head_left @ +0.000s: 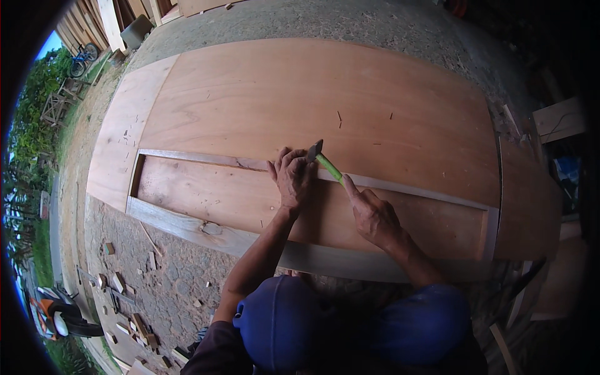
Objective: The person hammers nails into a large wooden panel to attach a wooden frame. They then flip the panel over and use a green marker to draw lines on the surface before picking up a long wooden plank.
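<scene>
My right hand (pixel 377 217) is wrapped round the green handle of a hammer (pixel 329 167). Its dark metal head meets the fingertips of my left hand (pixel 294 177) at the long upper rail of a wooden frame (pixel 431 185). The left fingers are bent and press on that rail; whatever they may pinch is hidden under them and the hammer head. The narrow frame lies flat on a large plywood sheet (pixel 300 87), along its near edge. Several loose nails (pixel 339 117) are scattered on the sheet beyond the hammer.
Wood offcuts (pixel 139 325) litter the rough ground (pixel 181 269) at the lower left. A motorcycle (pixel 62 315) stands at the far left, a blue bicycle (pixel 84 59) farther back. Boards (pixel 84 25) lean at the upper left. Rounded blue cloth (pixel 278 325) fills the lower middle.
</scene>
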Demonstrator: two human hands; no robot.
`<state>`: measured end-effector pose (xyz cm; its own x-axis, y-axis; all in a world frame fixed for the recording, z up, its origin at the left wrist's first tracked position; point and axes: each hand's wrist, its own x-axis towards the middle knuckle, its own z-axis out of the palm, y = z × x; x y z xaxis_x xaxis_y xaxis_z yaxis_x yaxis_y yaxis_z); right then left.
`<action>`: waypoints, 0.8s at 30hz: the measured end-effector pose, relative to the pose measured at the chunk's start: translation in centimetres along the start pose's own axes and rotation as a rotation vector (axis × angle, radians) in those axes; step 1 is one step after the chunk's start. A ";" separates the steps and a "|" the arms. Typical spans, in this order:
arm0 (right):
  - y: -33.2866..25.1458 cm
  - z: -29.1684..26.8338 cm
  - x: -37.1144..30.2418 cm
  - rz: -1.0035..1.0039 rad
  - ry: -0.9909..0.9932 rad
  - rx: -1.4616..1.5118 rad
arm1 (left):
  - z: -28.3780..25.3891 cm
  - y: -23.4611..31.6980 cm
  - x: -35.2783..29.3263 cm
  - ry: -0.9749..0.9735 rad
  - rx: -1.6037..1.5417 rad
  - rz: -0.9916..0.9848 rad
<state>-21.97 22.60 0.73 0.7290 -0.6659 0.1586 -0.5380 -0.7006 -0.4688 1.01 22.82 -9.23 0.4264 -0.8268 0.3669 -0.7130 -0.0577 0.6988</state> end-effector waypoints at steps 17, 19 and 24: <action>0.3 -0.1 0.2 0.055 -0.024 0.009 | 0.1 0.2 0.2 0.009 0.018 0.013; 0.2 -0.2 0.3 0.056 -0.028 0.013 | 0.0 0.2 -0.1 0.001 0.006 -0.007; 0.3 -0.5 0.2 0.040 -0.003 0.058 | -0.2 -0.2 0.2 0.002 -0.018 -0.008</action>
<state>-22.18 22.16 1.07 0.7085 -0.6924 0.1362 -0.5415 -0.6572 -0.5243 1.34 22.73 -9.20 0.4329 -0.8253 0.3625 -0.6997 -0.0541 0.7124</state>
